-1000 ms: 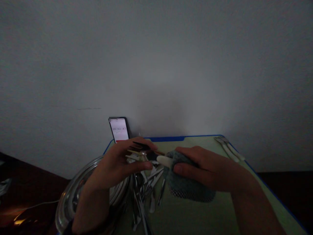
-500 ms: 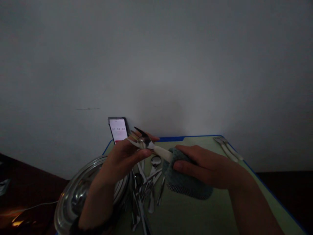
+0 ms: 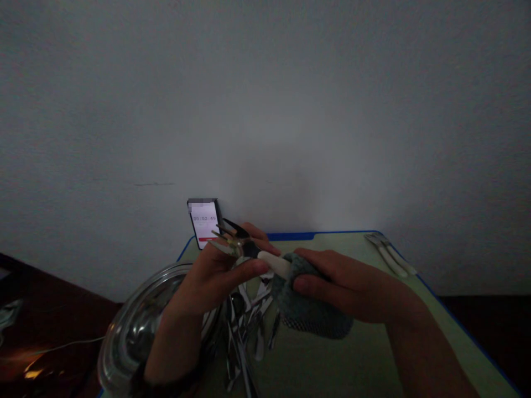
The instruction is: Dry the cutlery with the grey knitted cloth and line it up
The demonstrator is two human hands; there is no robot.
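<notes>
My left hand (image 3: 215, 273) pinches the metal head of a fork (image 3: 249, 250) with a white handle, tines pointing up and left. My right hand (image 3: 338, 282) is closed on a grey-blue cloth (image 3: 309, 312) that wraps the fork's handle end. Both hands hover over a pale green table (image 3: 365, 354) with a blue rim. Below them lies a loose pile of cutlery (image 3: 246, 323), with several spoons and knives.
A large shiny metal bowl (image 3: 133, 331) sits at the table's left edge. A lit phone (image 3: 204, 221) leans on the grey wall behind. Two white-handled forks (image 3: 390, 254) lie at the far right corner. Dark floor and a white cable (image 3: 53, 348) lie left.
The fork first rose and tipped up in my left hand, then came down a little; my fingers now close over its neck. The cloth stays on the handle.
</notes>
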